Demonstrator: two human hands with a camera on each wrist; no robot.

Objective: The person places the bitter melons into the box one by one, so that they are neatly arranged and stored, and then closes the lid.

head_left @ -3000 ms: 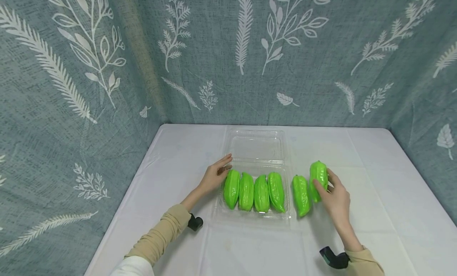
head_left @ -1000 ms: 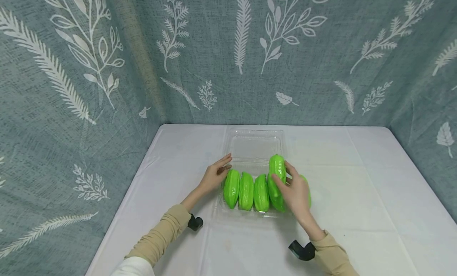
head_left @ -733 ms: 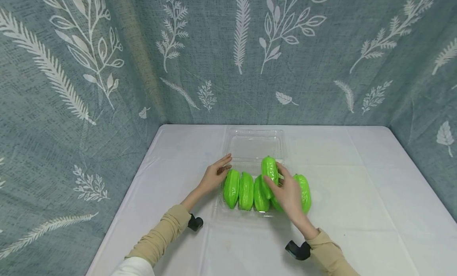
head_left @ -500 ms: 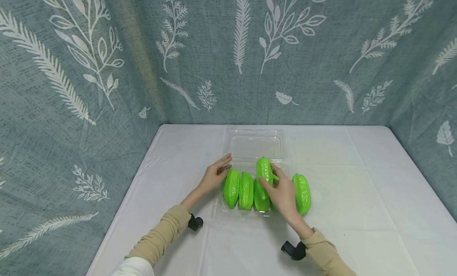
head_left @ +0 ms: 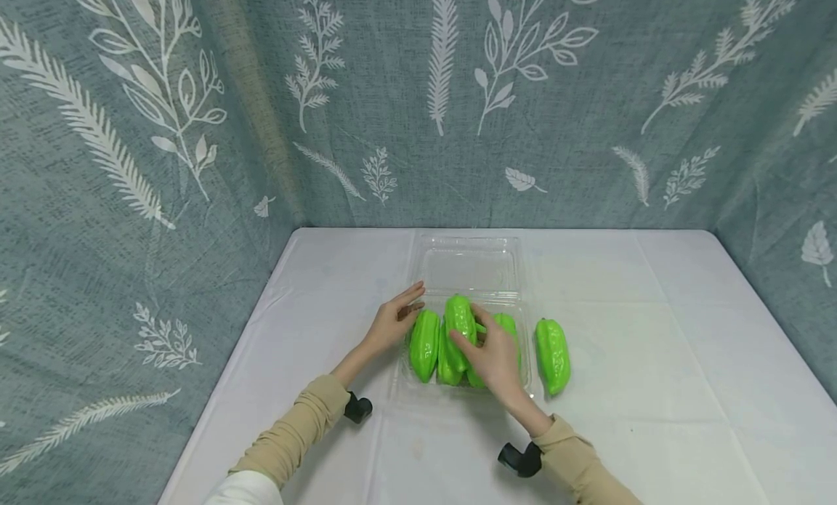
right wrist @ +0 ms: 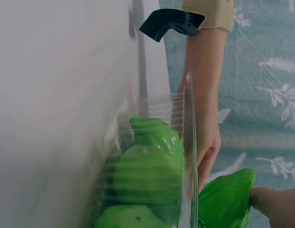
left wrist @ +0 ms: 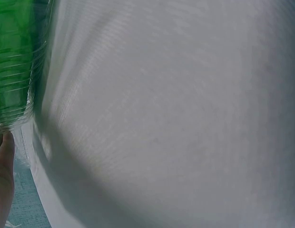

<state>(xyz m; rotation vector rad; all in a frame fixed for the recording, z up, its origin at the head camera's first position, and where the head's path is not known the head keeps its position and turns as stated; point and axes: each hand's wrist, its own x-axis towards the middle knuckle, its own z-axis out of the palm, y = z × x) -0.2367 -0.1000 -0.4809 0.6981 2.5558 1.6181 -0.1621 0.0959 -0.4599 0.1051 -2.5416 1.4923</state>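
My right hand pinches a bright green bitter melon, glossy and ridged, between thumb and fingers. It is above the row of bitter melons in the clear plastic clamshell box, over the second from the left. The leftmost melon lies beside my left hand, whose fingers are extended against the box's left edge. In the left wrist view, a fingertip touches the ribbed wall. The right wrist view shows the held melon's pointed tip above the rim. My right hand partly covers the melons underneath.
One more bitter melon lies on the white tablecloth, to the right of the box. The box's clear lid is folded back flat behind it. A blue-grey leaf-patterned curtain hangs around the table's back and sides.
My right hand has carried the melon leftward from the table beside the box and over the row, lowering slightly at the end. My left hand and the box have stayed put.
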